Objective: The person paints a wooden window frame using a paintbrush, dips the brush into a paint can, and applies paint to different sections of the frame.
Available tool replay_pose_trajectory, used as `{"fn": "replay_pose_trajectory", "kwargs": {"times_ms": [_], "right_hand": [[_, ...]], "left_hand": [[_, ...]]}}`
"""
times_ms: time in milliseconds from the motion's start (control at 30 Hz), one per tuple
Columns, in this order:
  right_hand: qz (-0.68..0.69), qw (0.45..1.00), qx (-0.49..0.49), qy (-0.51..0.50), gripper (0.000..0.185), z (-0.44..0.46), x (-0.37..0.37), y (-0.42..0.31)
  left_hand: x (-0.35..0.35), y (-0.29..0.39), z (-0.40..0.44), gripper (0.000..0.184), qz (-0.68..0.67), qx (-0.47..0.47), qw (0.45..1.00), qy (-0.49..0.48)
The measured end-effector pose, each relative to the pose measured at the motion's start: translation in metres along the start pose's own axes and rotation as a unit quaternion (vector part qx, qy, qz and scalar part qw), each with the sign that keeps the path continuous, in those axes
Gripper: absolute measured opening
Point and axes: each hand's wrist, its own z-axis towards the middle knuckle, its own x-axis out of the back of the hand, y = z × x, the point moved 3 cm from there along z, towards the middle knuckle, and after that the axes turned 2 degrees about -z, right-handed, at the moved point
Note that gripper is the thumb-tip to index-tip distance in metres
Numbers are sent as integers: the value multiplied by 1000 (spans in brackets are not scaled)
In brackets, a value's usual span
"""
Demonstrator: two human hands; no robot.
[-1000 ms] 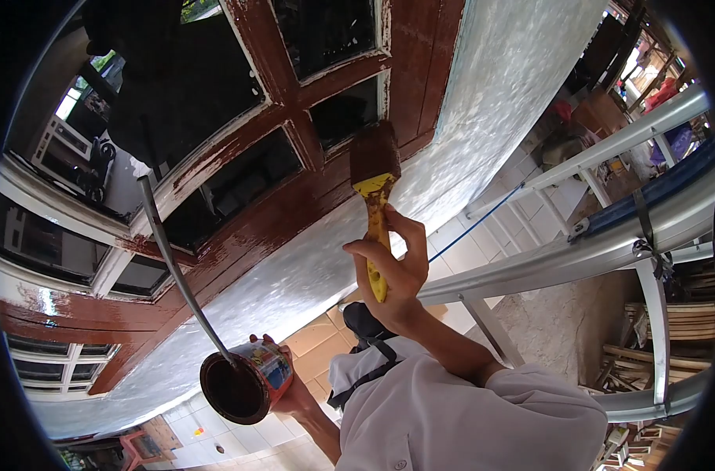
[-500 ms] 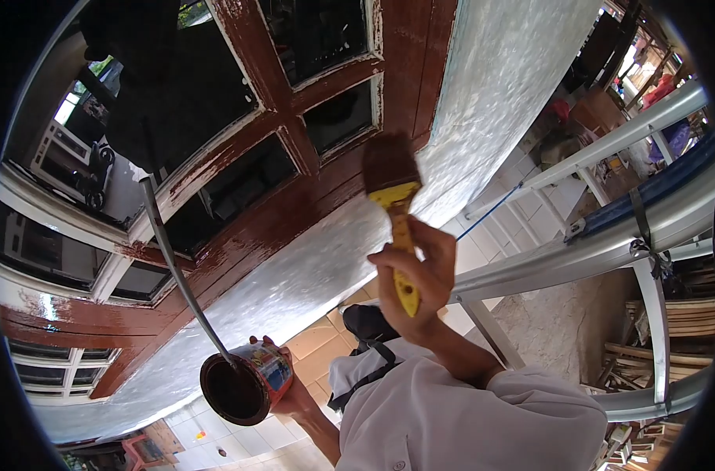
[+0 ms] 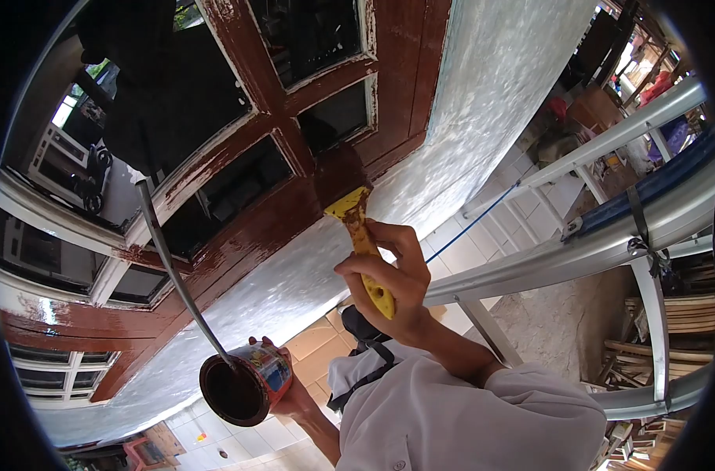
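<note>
My right hand (image 3: 400, 279) is wrapped round the yellow handle of a wide paintbrush (image 3: 348, 206). Its dark brown bristles lie against the lower rail of a brown wooden window frame (image 3: 251, 212), just below a small glass pane. At lower left, my left hand (image 3: 291, 399) grips a paint can (image 3: 269, 369) with a colourful label, its fingertips showing over the far side. The can is tilted with its mouth towards me, and dark brown coats the inside. A thin grey rod (image 3: 169, 263) sticks out of the can up towards the window.
A whitish wall (image 3: 475, 102) runs below and beside the frame. To my right stands a metal ladder (image 3: 530, 255) with a blue cord tied to it. Stacked wood (image 3: 675, 322) lies beyond its rails. Pale floor tiles (image 3: 239, 439) show far below.
My right hand has moved left with the paintbrush, bringing the bristles along the lower rail towards the joint of the bars. The can and my left hand stay almost where they were.
</note>
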Motion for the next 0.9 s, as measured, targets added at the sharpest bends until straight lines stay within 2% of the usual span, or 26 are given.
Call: {"fn": "replay_pose_trajectory", "kwargs": {"times_ms": [67,300,433,733,900], "right_hand": [[18,1000,-1,-4,23,3,7,0],[-64,995,13,76,24,6,18,12],[-56,998,17,26,23,6,5,13],[22,999,-19,-13,21,-1,-3,-3],[68,997,-22,8,18,4,15,1]], "left_hand": [[-2,-2,-1,71,0,-3,1000,6],[-1,0,-2,71,8,-10,1000,2],[-3,1,-2,71,2,-4,1000,4],[0,-1,-3,73,24,-4,1000,15],[-1,-1,-1,74,29,-10,999,29]]}}
